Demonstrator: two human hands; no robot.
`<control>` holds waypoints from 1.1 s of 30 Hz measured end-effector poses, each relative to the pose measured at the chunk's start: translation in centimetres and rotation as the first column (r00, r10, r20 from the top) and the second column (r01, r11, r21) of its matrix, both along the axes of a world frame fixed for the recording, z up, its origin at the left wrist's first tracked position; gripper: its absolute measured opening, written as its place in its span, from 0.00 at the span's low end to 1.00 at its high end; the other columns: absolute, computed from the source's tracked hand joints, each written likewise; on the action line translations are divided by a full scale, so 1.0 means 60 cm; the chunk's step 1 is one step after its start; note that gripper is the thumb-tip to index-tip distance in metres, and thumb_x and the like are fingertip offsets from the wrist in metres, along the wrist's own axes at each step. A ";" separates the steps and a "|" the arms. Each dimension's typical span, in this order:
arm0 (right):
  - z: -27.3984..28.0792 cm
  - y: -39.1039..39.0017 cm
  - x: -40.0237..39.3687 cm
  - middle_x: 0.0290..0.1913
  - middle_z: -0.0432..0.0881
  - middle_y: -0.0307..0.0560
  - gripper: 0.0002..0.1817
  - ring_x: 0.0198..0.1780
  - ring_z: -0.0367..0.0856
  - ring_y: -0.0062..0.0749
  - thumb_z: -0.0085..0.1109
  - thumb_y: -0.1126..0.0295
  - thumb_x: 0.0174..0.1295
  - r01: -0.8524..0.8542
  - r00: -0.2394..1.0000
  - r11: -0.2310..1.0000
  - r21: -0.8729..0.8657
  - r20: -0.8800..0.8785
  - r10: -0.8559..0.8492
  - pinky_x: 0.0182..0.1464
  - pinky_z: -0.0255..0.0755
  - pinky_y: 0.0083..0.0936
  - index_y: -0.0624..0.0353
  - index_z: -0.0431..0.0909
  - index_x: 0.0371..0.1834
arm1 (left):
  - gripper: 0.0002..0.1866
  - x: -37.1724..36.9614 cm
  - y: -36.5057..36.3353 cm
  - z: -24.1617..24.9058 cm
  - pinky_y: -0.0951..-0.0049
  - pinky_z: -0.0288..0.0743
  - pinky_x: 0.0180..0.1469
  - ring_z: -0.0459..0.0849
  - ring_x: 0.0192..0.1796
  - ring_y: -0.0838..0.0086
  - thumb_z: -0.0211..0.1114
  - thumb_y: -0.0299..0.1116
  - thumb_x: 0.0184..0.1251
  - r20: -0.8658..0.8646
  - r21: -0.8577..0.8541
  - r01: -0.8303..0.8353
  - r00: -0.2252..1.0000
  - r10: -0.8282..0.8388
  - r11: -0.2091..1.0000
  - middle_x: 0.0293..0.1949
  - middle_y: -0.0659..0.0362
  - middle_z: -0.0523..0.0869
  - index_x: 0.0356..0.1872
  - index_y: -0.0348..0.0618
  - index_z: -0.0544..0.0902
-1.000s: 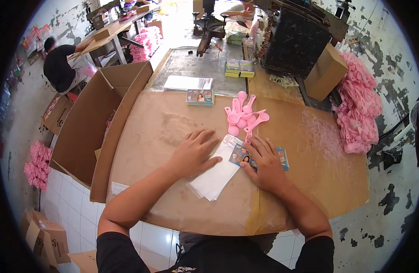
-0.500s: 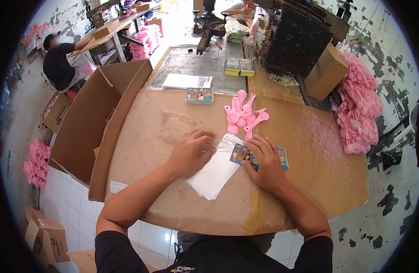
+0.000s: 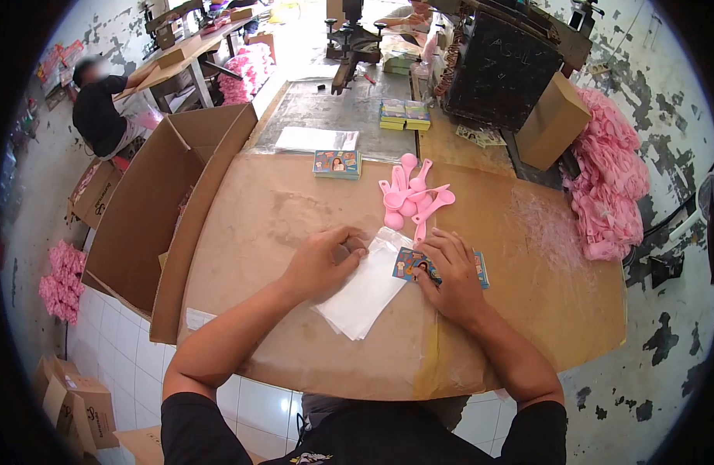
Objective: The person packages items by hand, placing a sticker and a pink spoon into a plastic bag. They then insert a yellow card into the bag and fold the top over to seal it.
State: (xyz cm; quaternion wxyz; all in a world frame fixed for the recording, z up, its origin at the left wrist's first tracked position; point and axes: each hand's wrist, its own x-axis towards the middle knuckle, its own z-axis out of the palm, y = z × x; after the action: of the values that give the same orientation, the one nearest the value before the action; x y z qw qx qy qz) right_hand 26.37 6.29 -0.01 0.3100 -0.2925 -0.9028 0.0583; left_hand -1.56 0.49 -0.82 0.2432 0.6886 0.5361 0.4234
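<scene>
My left hand [image 3: 323,265] is at the left edge of a stack of clear plastic bags [image 3: 364,291], its fingers curved and a gap between thumb and fingertips. Nothing shows in it. With thumb and fingers, my right hand [image 3: 454,273] grips a blue printed card [image 3: 406,264] at the bags' right side. More of these cards [image 3: 481,267] lie partly hidden beneath that hand. Just beyond the bags sits a heap of pink measuring spoons [image 3: 409,194].
A second card stack [image 3: 337,164] and more plastic bags [image 3: 316,139] lie farther back. Yellow-edged card stacks [image 3: 404,115] stand near a dark machine [image 3: 500,66]. An open carton [image 3: 171,217] flanks the table's left; pink bundles [image 3: 605,178] are right. A person [image 3: 101,108] sits far left.
The thumb of my left hand has moved slightly away from its fingers. My right hand stays on the card, which has shifted only a little. The whole view has moved slightly.
</scene>
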 end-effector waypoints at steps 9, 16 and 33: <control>0.001 -0.004 0.011 0.86 0.52 0.68 0.51 0.87 0.50 0.63 0.71 0.54 0.65 0.147 0.986 0.938 0.313 -0.122 -0.114 0.85 0.40 0.60 0.52 0.53 0.88 | 0.50 -0.021 -0.003 0.056 0.70 0.70 0.22 0.77 0.17 0.73 0.75 0.33 0.71 -0.214 0.493 -0.351 0.838 0.502 0.796 0.20 0.59 0.83 0.85 0.33 0.52; -0.024 -0.005 0.015 0.88 0.41 0.73 0.58 0.89 0.38 0.68 0.70 0.46 0.64 0.150 0.988 0.909 0.389 -0.103 -0.119 0.84 0.28 0.66 0.50 0.44 0.91 | 0.55 -0.026 -0.007 0.060 0.71 0.65 0.19 0.72 0.14 0.76 0.76 0.37 0.69 -0.312 0.496 -0.263 0.835 0.453 0.827 0.14 0.63 0.73 0.86 0.31 0.47; -0.017 -0.001 0.016 0.88 0.42 0.71 0.56 0.90 0.37 0.66 0.69 0.44 0.65 0.157 0.988 0.935 0.317 -0.065 -0.143 0.84 0.25 0.66 0.51 0.48 0.90 | 0.58 -0.024 -0.006 0.055 0.71 0.69 0.21 0.76 0.15 0.74 0.77 0.46 0.67 -0.331 0.429 -0.249 0.851 0.407 0.868 0.15 0.65 0.76 0.86 0.32 0.48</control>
State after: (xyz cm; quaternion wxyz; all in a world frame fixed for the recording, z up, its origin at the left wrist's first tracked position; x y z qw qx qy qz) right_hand 27.33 6.25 -1.06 0.3754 -0.3047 -0.8687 -0.1074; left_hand -2.98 0.11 2.46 -0.0867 0.6912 0.5968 0.3981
